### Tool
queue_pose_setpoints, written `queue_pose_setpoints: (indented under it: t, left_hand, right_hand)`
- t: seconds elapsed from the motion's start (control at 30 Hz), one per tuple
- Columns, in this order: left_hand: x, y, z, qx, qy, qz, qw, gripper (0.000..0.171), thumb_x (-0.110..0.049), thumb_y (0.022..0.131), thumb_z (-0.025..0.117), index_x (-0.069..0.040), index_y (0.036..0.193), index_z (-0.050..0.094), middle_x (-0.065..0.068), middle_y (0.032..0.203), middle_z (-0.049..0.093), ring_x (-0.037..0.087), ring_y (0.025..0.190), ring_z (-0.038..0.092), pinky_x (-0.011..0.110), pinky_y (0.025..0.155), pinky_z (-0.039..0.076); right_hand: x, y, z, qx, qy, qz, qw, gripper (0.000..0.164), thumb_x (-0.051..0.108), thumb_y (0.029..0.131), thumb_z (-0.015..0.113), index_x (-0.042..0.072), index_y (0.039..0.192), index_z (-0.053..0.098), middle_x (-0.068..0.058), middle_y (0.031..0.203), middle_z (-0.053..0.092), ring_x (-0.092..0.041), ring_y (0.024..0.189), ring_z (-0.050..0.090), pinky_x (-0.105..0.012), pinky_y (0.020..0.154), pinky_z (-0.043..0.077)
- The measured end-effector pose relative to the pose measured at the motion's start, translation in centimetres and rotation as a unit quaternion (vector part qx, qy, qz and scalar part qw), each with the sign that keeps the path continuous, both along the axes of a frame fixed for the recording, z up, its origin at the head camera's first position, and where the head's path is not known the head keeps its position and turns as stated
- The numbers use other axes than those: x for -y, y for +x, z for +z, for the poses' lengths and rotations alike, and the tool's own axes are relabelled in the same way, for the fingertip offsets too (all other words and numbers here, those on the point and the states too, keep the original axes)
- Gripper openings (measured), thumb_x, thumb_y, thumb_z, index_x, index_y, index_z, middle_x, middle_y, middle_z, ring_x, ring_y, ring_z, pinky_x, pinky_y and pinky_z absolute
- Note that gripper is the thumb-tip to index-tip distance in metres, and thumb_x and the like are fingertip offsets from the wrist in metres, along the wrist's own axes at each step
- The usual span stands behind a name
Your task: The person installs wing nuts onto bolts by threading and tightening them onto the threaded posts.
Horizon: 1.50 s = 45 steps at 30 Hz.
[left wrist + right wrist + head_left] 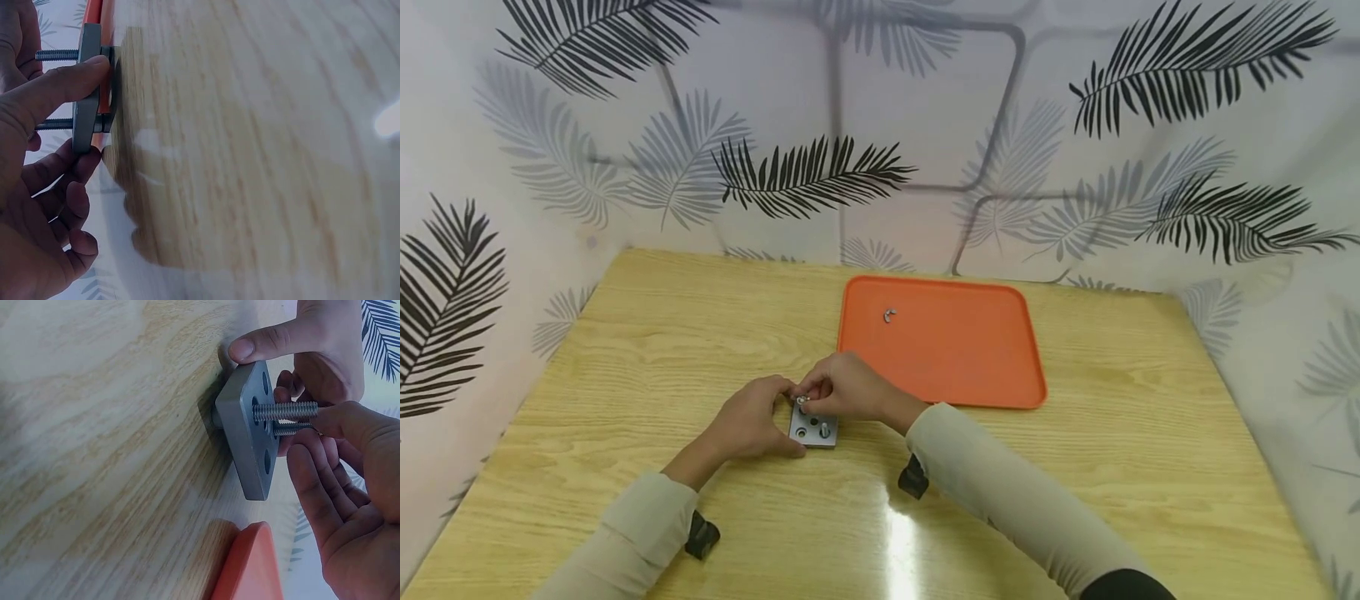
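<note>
A grey metal plate with several holes is held just over the table. Two threaded bolts pass up through it, their lower ends showing beneath in the left wrist view. My left hand grips the plate by opposite edges, with the thumb on the near side. At the plate's far left corner my right hand pinches the top of the far bolt between thumb and fingertips, which partly hide it. The nearer bolt stands free, its thread bare.
An orange tray lies behind and to the right of the plate, close beyond my right hand. Small silver wing nuts rest at its left side. The wooden table ends at a patterned cloth backdrop.
</note>
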State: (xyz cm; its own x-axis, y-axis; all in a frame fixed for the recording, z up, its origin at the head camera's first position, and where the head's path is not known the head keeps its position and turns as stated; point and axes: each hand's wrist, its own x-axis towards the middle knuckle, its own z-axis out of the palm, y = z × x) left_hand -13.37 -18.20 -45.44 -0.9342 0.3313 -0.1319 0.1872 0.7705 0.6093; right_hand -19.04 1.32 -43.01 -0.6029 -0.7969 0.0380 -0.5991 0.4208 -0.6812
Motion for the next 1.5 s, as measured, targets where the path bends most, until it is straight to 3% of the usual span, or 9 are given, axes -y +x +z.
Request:
queue_pose_setpoints:
  t: [0.23, 0.47, 0.6, 0.83, 1.03, 1.3, 1.5]
  left_hand:
    - [0.0, 0.0, 0.1, -0.009, -0.002, -0.006, 0.9999, 0.072, -0.032, 0.061, 0.094, -0.004, 0.121, 0.064, 0.007, 0.112, 0.068, 0.023, 0.102, 0.060, 0.046, 0.089, 0.052]
    - [0.0, 0.1, -0.1, -0.014, -0.001, -0.006, 0.9999, 0.069, -0.031, 0.061, 0.095, -0.004, 0.118, 0.065, 0.008, 0.112, 0.068, 0.025, 0.106, 0.062, 0.048, 0.090, 0.052]
    - [-0.1, 0.1, 0.0, -0.014, 0.002, -0.005, 0.9999, 0.068, -0.031, 0.061, 0.094, -0.005, 0.117, 0.065, 0.008, 0.113, 0.068, 0.026, 0.106, 0.061, 0.048, 0.090, 0.052]
    - [-0.2, 0.2, 0.1, -0.012, 0.009, -0.010, 0.9998, 0.069, -0.030, 0.061, 0.094, -0.004, 0.119, 0.065, 0.008, 0.111, 0.068, 0.024, 0.102, 0.060, 0.047, 0.086, 0.052]
    - [-0.1, 0.1, -0.1, -0.016, 0.015, -0.012, 0.9997, 0.070, -0.029, 0.062, 0.094, -0.005, 0.120, 0.065, 0.008, 0.113, 0.069, 0.028, 0.109, 0.061, 0.049, 0.091, 0.052]
    - [-0.1, 0.1, -0.1, -0.014, 0.014, -0.013, 0.9997, 0.072, -0.030, 0.062, 0.094, -0.003, 0.122, 0.064, 0.008, 0.113, 0.068, 0.028, 0.111, 0.061, 0.051, 0.094, 0.051]
    - [-0.1, 0.1, 0.0, -0.013, 0.008, -0.012, 0.9998, 0.071, -0.031, 0.063, 0.094, -0.003, 0.121, 0.064, 0.008, 0.114, 0.069, 0.029, 0.111, 0.061, 0.051, 0.094, 0.051]
  right_hand:
    - [0.0, 0.0, 0.1, 0.008, 0.011, -0.006, 1.000, 0.015, 0.009, 0.087, 0.072, 0.006, 0.100, 0.079, -0.007, 0.086, 0.075, 0.001, 0.069, 0.058, -0.010, 0.063, 0.047]
    - [0.4, 0.7, 0.5, -0.060, 0.046, -0.023, 0.997, 0.009, 0.014, 0.085, 0.075, 0.009, 0.091, 0.079, -0.001, 0.076, 0.074, -0.002, 0.067, 0.057, -0.013, 0.063, 0.046]
    - [0.6, 1.1, 0.7, -0.075, 0.049, -0.035, 0.995, 0.008, 0.015, 0.083, 0.076, 0.009, 0.087, 0.078, 0.000, 0.072, 0.073, -0.001, 0.064, 0.056, -0.012, 0.061, 0.044]
    - [0.5, 1.2, 0.8, -0.035, 0.038, -0.045, 0.998, 0.018, 0.012, 0.084, 0.068, 0.008, 0.099, 0.077, -0.001, 0.074, 0.072, 0.001, 0.063, 0.055, -0.012, 0.059, 0.045]
    - [0.3, 1.0, 0.8, -0.018, 0.044, -0.019, 0.999, 0.030, 0.011, 0.087, 0.066, 0.010, 0.115, 0.073, -0.001, 0.079, 0.073, 0.000, 0.064, 0.059, -0.012, 0.060, 0.047]
    - [-0.2, 0.6, 0.7, 0.033, 0.042, -0.002, 0.999, 0.037, 0.008, 0.086, 0.065, 0.009, 0.123, 0.071, -0.003, 0.086, 0.073, -0.001, 0.070, 0.063, -0.014, 0.066, 0.051]
    - [-0.2, 0.3, 0.5, 0.038, 0.040, -0.006, 0.998, 0.031, 0.014, 0.089, 0.070, 0.010, 0.120, 0.072, -0.002, 0.087, 0.074, 0.000, 0.072, 0.064, -0.014, 0.067, 0.052]
